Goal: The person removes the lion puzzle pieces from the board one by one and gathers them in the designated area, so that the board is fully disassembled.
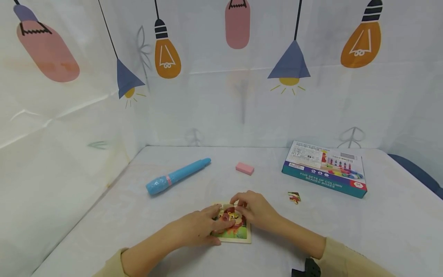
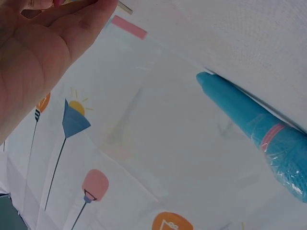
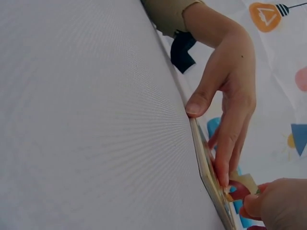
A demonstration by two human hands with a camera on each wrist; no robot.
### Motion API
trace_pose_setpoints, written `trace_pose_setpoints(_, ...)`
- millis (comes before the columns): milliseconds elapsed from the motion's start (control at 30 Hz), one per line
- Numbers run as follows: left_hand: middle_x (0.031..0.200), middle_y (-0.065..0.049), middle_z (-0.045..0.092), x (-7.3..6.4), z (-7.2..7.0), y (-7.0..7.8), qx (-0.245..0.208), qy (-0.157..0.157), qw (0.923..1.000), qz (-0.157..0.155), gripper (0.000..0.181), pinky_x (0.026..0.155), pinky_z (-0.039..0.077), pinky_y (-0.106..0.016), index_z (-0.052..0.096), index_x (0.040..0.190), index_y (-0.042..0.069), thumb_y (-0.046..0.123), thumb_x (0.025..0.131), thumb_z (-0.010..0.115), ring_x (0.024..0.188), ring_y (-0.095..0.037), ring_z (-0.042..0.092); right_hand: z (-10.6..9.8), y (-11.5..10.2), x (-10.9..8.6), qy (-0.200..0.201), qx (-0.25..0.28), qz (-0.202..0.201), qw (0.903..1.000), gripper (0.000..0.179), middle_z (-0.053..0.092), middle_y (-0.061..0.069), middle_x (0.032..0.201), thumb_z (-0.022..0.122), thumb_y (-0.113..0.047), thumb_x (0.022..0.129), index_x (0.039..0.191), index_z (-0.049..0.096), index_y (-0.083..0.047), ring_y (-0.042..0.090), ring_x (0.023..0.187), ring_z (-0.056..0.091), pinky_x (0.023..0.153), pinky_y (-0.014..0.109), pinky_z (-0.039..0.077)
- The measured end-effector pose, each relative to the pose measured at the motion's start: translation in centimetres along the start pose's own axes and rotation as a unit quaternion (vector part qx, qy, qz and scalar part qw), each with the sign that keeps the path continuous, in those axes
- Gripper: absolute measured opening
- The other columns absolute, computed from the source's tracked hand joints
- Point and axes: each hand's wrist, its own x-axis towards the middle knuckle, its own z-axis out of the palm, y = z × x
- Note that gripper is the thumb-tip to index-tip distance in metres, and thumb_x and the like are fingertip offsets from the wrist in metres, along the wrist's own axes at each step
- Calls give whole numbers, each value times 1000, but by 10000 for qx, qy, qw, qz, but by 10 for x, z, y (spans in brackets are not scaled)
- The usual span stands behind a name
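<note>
While the left hand [image 1: 199, 227] lies across the puzzle [image 1: 242, 234], its fingers spread and fairly straight over the picture and its thumb at the board's near left edge, the right hand [image 1: 257, 209] pinches a piece [image 3: 246, 183] between thumb and fingers. That piece is tilted, at the board's far side, just beside the left fingertips in the right wrist view; whether its lower edge touches the board I cannot tell. The puzzle lies flat on the white table [image 1: 114, 238], near the person, and shows a cartoon animal on green ground, partly hidden by both hands. To the right, apart from the board, a loose piece [image 1: 294, 197] lies on the table. Beyond it rests a box [image 1: 325, 169], its teal side reading "Five sets of column beaded boxes". Farther back than the puzzle is a pink block [image 1: 244, 168], and to its left a blue stick [image 1: 180, 176] lies at a slant, with a pink band near its thick, wrapped end. Both forearms come out of beige sleeves [image 1: 346, 259]. Behind the table hangs a pale cloth [image 1: 214, 107] printed with lamps and orange bulbs
</note>
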Motion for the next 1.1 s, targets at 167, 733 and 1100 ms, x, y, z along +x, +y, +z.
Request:
trace_pose_setpoints(167,142,-15,35,0,0,0,-58,-5,10000,-9,57,84,47,-40,36,139,41,49,86,54,127,-26,38,1,0,0,255,-1007,-1076,9888,17,59,-12,78,68,-10,83,96,65,-19,7,76,46,68,25,41)
trace_pose_setpoints(733,143,-15,33,-1,-2,2,-47,0,10000,-32,57,85,47,-41,35,139,41,48,86,54,129,-26,34,1,1,-1,478,-738,-1024,9908,15,59,-14,80,66,-11,84,96,66,-20,5,78,47,70,25,38)
trace_pose_setpoints(1100,142,-14,35,-1,-2,3,-12,-18,9999,-124,56,85,46,-41,36,138,42,48,85,55,124,-25,41,1,-2,0,449,957,690,9920,13,55,-12,69,66,-9,84,95,64,-16,7,68,49,66,25,43)
